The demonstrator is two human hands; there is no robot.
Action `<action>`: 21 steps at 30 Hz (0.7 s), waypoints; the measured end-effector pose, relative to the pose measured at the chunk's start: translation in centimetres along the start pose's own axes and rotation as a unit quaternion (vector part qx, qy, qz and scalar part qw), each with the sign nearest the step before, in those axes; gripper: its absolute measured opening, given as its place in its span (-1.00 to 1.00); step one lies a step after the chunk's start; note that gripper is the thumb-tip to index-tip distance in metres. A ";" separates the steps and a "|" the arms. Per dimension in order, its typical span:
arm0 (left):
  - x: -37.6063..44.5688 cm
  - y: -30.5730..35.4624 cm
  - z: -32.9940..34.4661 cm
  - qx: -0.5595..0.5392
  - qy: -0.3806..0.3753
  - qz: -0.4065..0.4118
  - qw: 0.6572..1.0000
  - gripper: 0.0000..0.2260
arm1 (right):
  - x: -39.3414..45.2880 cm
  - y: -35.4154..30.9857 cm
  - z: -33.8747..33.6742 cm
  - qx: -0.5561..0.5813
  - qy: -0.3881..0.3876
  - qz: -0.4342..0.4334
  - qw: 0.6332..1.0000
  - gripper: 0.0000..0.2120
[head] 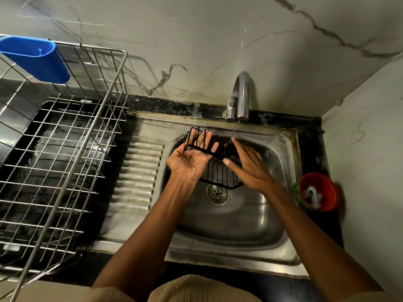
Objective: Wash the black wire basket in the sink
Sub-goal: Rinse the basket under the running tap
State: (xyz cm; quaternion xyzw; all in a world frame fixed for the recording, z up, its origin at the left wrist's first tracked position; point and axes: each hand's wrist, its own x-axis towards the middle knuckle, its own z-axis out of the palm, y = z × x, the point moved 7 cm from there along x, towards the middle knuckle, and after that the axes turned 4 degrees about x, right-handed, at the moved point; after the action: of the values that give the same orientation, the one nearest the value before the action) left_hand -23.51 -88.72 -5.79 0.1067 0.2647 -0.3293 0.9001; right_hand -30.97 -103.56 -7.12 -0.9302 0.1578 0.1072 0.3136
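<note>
Over the steel sink (272,225), my flat, open left hand (192,159) props the black wire basket (218,168); my straight-fingered right hand (248,164) rubs it. Unheld, it could slip.

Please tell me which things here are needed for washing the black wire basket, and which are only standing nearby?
In use: black wire basket; left hand under it, palm up; right hand rubbing it; tap with water running; sink.

Only standing nearby: steel dish rack; blue holder hung on the rack; red bowl right of the sink.
</note>
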 end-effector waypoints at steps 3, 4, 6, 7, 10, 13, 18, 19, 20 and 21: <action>0.6 0.7 0.1 -0.022 0.002 0.014 1.000 -0.52 | -0.3 -0.6 -0.1 -0.051 -0.017 -0.029 0.998 -0.03; 0.6 0.8 0.2 -0.030 -0.003 0.017 0.999 -0.51 | 0.0 -0.7 -0.6 -0.058 -0.001 -0.028 0.998 -0.05; 0.7 0.8 0.3 -0.035 -0.007 0.025 0.999 -0.52 | 0.6 -1.1 -2.4 -0.045 0.049 -0.006 0.998 -0.14; 0.7 0.8 0.3 -0.035 -0.006 0.031 0.999 -0.53 | 0.9 -1.4 -3.2 -0.041 0.072 0.006 0.997 -0.19; 1.0 0.8 0.1 -0.008 0.004 0.044 0.999 -0.55 | 1.6 -2.7 -4.4 -0.079 0.101 -0.012 0.992 -0.29; 1.4 0.5 -0.3 0.124 0.025 0.022 0.992 -0.58 | 2.2 -2.9 -4.4 -0.110 0.086 -0.004 0.990 -0.29; 1.6 -2.1 -0.2 0.192 0.000 -0.076 0.978 -0.51 | 2.9 -4.2 -3.5 -0.218 0.092 -0.032 0.971 -0.32; 1.8 -2.4 -0.1 0.175 0.002 -0.077 0.982 -0.50 | 3.0 -4.4 -3.3 -0.227 0.091 -0.036 0.969 -0.32; 1.9 -2.5 0.0 0.157 0.011 -0.072 0.985 -0.50 | 3.0 -4.7 -3.1 -0.228 0.086 -0.040 0.969 -0.30; 2.1 -2.6 0.0 0.145 0.021 -0.066 0.987 -0.50 | 2.9 -4.8 -2.9 -0.224 0.073 -0.039 0.971 -0.26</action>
State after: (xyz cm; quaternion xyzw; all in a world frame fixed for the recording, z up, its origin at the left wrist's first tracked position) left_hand -23.87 -91.82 -7.02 0.2250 0.2393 -0.4207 0.8456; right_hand -26.30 -102.39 -3.12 -0.9875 0.1155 0.0593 0.0892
